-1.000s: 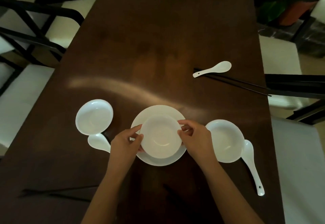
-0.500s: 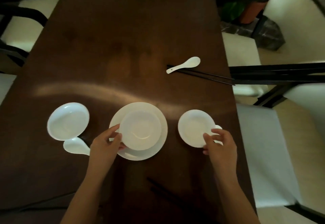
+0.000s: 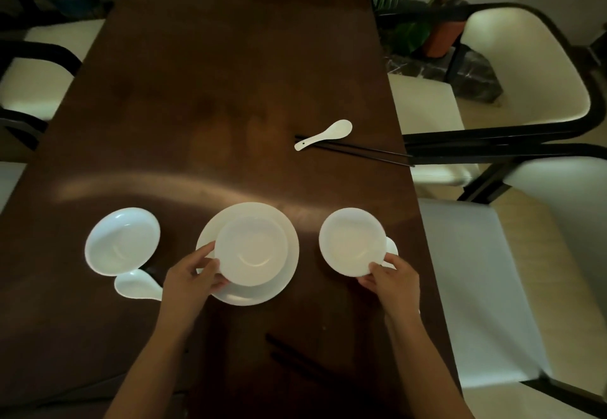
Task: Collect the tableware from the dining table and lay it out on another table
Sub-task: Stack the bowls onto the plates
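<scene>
A white bowl (image 3: 253,249) sits on a white plate (image 3: 289,274) at the near middle of the dark wooden table (image 3: 210,90). My left hand (image 3: 190,279) grips this bowl at its left rim. A second white bowl (image 3: 349,241) stands to the right, and my right hand (image 3: 392,279) pinches its near rim. A white spoon (image 3: 391,247) peeks out behind that bowl. A third white bowl (image 3: 122,241) lies at the left, with a white spoon (image 3: 136,284) just below it. Farther off lie another white spoon (image 3: 325,134) and black chopsticks (image 3: 361,152).
More black chopsticks (image 3: 295,359) lie near the front edge between my arms. White-cushioned chairs with black frames stand along the right side (image 3: 476,287) and the left (image 3: 36,80). Potted plants (image 3: 440,37) stand beyond the far right corner.
My right hand left the centre bowl, moved right and took the rim of the right bowl. My left hand stays on the centre bowl. The view shifted right.
</scene>
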The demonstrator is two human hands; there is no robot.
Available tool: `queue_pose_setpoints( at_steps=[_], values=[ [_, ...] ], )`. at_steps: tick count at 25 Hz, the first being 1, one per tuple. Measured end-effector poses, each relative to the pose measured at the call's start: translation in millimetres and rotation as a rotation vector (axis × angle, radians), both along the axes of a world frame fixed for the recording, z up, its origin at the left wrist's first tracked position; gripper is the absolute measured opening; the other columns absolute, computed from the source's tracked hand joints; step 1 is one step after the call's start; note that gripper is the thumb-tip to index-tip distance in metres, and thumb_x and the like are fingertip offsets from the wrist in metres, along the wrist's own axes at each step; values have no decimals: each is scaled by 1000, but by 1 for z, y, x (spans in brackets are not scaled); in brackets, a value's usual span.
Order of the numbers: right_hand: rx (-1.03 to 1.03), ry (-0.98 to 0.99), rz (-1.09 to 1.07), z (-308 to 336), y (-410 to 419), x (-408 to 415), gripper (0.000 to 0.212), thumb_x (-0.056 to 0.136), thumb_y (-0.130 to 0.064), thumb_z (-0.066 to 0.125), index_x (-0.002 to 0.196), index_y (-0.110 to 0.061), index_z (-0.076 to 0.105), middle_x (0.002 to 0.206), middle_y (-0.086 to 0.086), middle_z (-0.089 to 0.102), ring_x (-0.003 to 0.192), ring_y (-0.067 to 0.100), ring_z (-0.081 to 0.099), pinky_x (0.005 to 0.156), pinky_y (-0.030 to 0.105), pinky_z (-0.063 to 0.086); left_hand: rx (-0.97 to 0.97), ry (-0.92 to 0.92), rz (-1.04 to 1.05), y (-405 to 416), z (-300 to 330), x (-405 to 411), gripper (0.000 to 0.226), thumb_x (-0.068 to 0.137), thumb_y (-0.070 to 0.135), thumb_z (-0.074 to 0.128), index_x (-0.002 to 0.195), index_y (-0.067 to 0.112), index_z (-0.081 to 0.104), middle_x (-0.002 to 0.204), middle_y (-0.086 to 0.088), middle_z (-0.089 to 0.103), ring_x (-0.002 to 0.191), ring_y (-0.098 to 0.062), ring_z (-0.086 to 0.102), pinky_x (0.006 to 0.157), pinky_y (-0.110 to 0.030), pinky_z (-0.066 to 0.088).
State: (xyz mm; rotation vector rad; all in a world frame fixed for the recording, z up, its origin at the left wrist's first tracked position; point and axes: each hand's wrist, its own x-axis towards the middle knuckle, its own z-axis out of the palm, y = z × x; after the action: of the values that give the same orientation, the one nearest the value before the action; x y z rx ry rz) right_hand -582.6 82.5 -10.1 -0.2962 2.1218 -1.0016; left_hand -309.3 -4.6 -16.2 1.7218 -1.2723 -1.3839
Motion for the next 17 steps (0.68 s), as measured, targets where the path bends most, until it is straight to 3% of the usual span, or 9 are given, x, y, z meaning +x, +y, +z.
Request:
queue_pose_setpoints(
  at_steps=[2, 5, 8, 11, 14, 17],
  values=[
    [-76, 17, 43, 12, -6, 0, 25, 85, -7, 62, 110, -12, 61, 74, -18, 59, 55, 11, 67, 68, 33, 60, -7, -11, 8, 1, -2, -2, 31, 91, 8, 52, 116, 23, 60, 102, -9, 65, 89, -27, 65, 80, -38, 54],
    [-213, -46, 267, 37, -30, 17, 26, 86, -7, 60, 94, -32, 62, 77, -16, 65, 62, 0, 68, 54, 18, 57, 77, 63, 116, -1, 3, -5, 19, 93, 23, 50, 102, 16, 65, 95, -10, 67, 80, -20, 66, 64, -29, 57],
    [-190, -29, 522, 45, -55, 45, 39, 85, -6, 58, 79, -45, 59, 75, -18, 66, 61, 4, 69, 60, 23, 59, 248, 203, 223, -8, 10, -9, 32, 94, 40, 42, 86, 19, 64, 80, -6, 65, 73, -20, 64, 53, -24, 58],
    [-126, 44, 657, 38, -69, 68, 30, 86, -6, 55, 94, -34, 64, 70, -13, 65, 59, 11, 68, 75, 32, 58, 294, 166, 268, -8, 14, -10, 28, 91, 37, 50, 81, 16, 65, 75, -7, 65, 68, -20, 65, 54, -26, 58],
    [-69, 82, 702, 26, -74, 77, 33, 88, -10, 55, 118, -22, 62, 66, -13, 63, 56, 6, 66, 78, 29, 56, 153, 83, 182, 1, 9, -6, 22, 86, 21, 62, 103, 8, 67, 79, -3, 67, 67, -18, 67, 55, -22, 58],
    [-61, 87, 703, 21, -73, 81, 36, 87, -10, 57, 120, -23, 61, 64, -10, 65, 56, 6, 66, 79, 28, 54, 72, 65, 110, 5, 7, -5, 28, 86, 8, 61, 113, 13, 64, 81, -2, 66, 61, -12, 68, 58, -19, 57]
  ],
)
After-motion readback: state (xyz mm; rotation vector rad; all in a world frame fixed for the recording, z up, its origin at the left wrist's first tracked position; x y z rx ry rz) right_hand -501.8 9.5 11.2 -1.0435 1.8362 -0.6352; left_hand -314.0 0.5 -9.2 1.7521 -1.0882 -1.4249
